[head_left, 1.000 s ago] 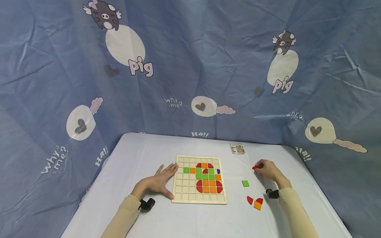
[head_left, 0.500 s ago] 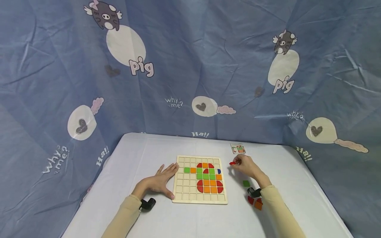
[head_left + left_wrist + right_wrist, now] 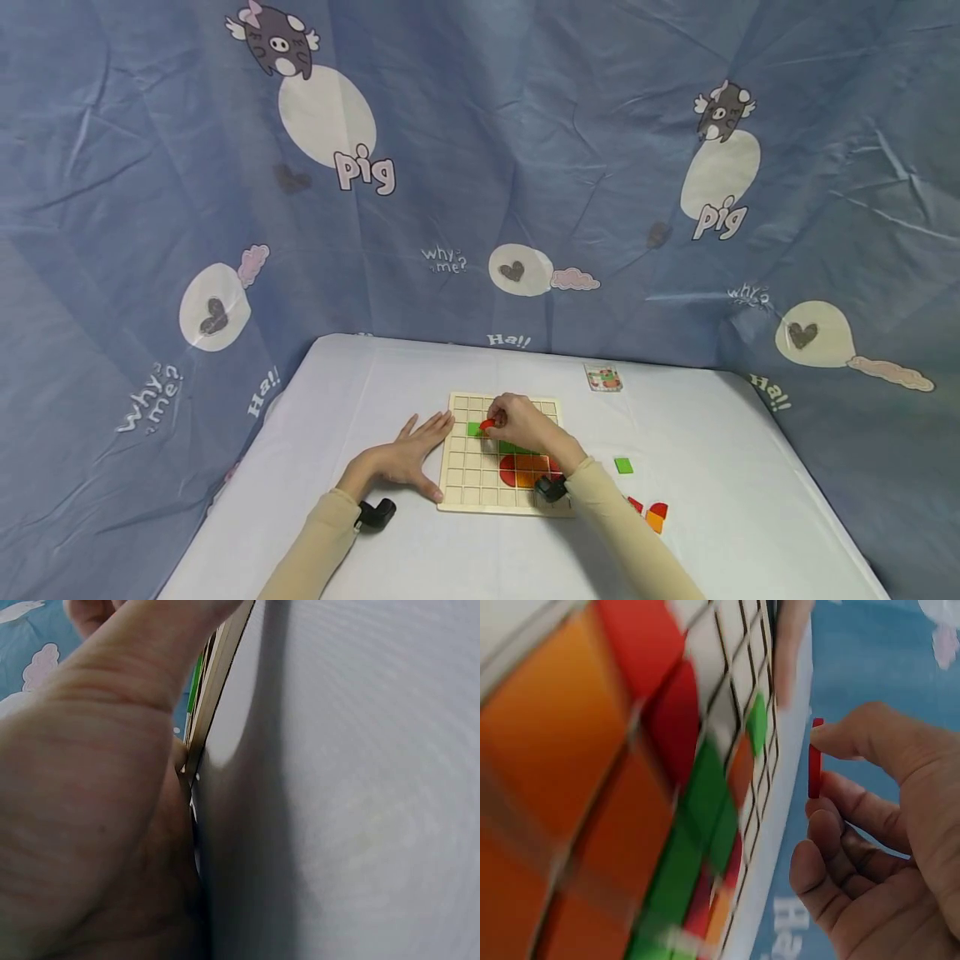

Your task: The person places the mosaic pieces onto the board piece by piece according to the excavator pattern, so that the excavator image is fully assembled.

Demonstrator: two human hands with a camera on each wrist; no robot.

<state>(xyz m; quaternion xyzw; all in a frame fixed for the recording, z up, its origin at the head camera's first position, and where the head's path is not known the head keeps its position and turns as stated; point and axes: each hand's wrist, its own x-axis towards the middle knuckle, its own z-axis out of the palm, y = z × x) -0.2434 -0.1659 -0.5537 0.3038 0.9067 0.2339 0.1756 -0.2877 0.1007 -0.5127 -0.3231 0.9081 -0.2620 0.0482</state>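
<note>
A pale wooden grid board (image 3: pixel 469 492) lies on the table, with green, orange and red tiles set in its squares. My right hand (image 3: pixel 525 423) is over the board and pinches a red tile (image 3: pixel 815 759) between thumb and finger, near the green tile (image 3: pixel 474 429) at the board's left. The right wrist view shows the red tile edge-on, apart from the board. My left hand (image 3: pixel 408 460) lies with spread fingers along the board's left edge, thumb and fingers touching it. Part of the coloured pattern is hidden behind my right hand and forearm.
Right of the board lie a green square tile (image 3: pixel 623 466), an orange tile (image 3: pixel 655 522) and red quarter-round tiles (image 3: pixel 658 510), partly behind the right sleeve. A small picture card (image 3: pixel 603 377) lies at the back. A blue printed cloth (image 3: pixel 450 167) hangs behind the white table.
My right hand has carried the red tile leftward from the table's right side to above the board. My left hand has stayed at the board's left edge.
</note>
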